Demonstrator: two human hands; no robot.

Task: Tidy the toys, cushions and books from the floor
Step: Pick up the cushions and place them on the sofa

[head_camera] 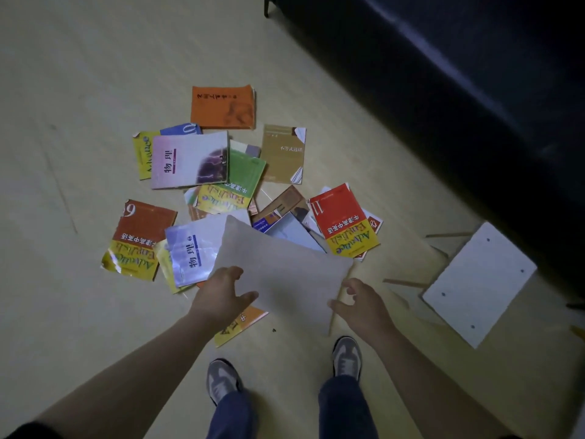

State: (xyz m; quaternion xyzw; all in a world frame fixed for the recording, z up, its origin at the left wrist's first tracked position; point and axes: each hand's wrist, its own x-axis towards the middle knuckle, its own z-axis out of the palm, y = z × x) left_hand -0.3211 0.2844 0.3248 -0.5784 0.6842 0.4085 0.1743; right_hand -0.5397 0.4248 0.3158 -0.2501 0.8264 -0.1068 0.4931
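Cushion (278, 267), pale grey and square, is held tilted above the near side of a scatter of books (240, 185) on the wooden floor (79, 90). The left hand (221, 293) grips its lower left edge, thumb on the upper face and fingers curled round the border. The right hand (357, 299) sits just beside the lower right corner with loosely bent fingers. It encloses nothing that can be seen, and whether the thumb touches the fabric is unclear.

The cushion covers part of a pale blue physics book (190, 251) and other covers below it. Farther out lie a pink physics book (190, 160), an orange book (221, 106), a tan book (283, 153) and a red English book (345, 217). A white panel with wooden legs (478, 283), apparently an overturned stool, lies to the right. A dark sofa (443, 90) runs along the far right edge of the floor. The person's two shoes (221, 378) stand at the near edge.

The step in hand is judged to be lifting the cushion clear. It is best done by bringing the right hand onto the free corner so both sides are supported. The cushion should then rise straight up, so the soft body neither sags nor drags the loose covers beneath. The sofa seems a likely destination. The books are not yet gathered.
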